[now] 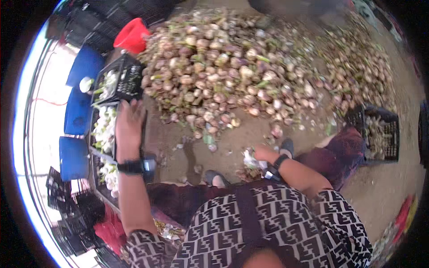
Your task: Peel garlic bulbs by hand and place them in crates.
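My left hand (129,115), blurred, reaches to the inner edge of a row of black plastic crates on the left. Its fingers point away from me, and whether they grip anything is unclear. White trimmed garlic bulbs (105,130) fill the crate (115,147) beside that hand. Another black crate (130,78) with white bulbs stands just beyond the fingertips. My right hand (266,154) is low between my knees, fingers curled, right against white garlic (249,159). I cannot tell whether it grips this garlic. Brownish skins or bulbs (248,174) lie below it.
A large heap of untrimmed garlic bulbs (218,67) spreads across the floor ahead. A red bucket (132,35) stands at its left end. Blue containers (75,110) line the far left. At right, a black crate (378,137) holds brownish stalks or roots. Empty-looking black crates (70,217) are stacked lower left.
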`<state>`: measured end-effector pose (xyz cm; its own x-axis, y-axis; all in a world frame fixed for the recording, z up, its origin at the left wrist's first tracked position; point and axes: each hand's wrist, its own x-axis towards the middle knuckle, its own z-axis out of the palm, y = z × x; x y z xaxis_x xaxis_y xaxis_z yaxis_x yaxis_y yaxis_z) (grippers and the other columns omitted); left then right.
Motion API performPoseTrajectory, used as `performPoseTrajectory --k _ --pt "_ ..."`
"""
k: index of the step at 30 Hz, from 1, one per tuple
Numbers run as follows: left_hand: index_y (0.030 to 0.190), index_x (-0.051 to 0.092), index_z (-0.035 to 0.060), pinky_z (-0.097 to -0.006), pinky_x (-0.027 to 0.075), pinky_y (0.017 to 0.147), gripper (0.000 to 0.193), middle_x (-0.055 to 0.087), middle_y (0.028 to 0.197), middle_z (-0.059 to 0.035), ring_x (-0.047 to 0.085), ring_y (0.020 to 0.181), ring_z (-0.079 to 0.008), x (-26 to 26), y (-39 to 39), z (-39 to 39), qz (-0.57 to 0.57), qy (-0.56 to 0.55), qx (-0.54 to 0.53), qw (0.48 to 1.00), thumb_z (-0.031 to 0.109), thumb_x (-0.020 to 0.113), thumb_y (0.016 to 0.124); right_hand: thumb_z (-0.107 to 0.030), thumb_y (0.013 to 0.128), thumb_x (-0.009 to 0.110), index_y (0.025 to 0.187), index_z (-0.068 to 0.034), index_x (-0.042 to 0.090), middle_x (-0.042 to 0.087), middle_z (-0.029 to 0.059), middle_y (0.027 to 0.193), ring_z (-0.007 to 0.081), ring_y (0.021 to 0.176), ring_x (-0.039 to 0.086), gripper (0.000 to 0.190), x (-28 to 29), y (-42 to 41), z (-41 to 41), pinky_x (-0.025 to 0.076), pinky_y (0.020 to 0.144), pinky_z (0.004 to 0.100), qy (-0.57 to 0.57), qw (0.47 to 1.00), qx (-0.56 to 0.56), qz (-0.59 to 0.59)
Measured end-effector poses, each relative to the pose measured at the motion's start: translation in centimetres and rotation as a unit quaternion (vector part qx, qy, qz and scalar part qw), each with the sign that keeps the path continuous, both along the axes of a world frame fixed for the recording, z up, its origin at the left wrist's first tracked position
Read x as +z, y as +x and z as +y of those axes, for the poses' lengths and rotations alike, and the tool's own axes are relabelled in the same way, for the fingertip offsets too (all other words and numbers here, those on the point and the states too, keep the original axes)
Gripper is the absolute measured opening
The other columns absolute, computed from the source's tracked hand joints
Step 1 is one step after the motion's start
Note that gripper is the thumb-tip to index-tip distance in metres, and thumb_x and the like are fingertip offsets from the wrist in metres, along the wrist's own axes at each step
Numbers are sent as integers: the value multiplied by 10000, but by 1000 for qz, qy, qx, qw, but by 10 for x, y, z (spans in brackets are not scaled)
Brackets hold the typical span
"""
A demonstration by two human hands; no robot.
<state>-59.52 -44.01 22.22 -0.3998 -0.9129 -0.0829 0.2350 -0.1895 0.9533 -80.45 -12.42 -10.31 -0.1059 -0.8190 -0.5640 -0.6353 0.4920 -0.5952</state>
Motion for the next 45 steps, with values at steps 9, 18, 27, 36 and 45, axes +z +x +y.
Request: performPoseTrajectory --k 9,18,27,36,45 --pt "1149 503 55 -338 488 807 266 574 1012 -78 586 917 -227 -132 -5 197 -248 117 -105 956 97 523 887 -112 736 569 1184 -60 508 616 217 988 388 932 591 455 -21 -60 13 474 791 440 -136 852 -289 414" --pt "1235 440 53 -391 455 910 346 565 1110 -120 561 1020 -258 -164 19 196 -94 333 -48 937 113 517 903 -173 880 535 1025 -36 527 630 139 1021 240 904 628 200 -23 -57 -16 515 750 375 118 752 -445 -472" --pt "1409 196 71 -393 415 964 576 392 1327 -120 463 1157 -274 -143 -10 197 80 284 -150 944 114 495 918 -123 897 535 1231 -48 504 575 72 1177 168 992 588 343 142 35 -48 487 850 313 -27 661 -236 -712" --pt "1341 244 49 -319 406 956 817 455 1195 -108 473 1104 -205 -146 -15 199 -239 -155 -61 957 -27 726 685 -156 841 630 1156 -40 570 621 41 1070 121 927 548 341 189 47 -63 438 828 288 -186 802 -255 -508" --pt "1289 318 24 -324 409 948 807 444 1205 -114 469 1102 -198 -134 -11 201 -124 -99 -51 986 23 783 630 -110 823 600 1125 -32 582 646 94 1022 188 908 588 313 189 53 -69 452 806 314 -300 887 -201 -287"
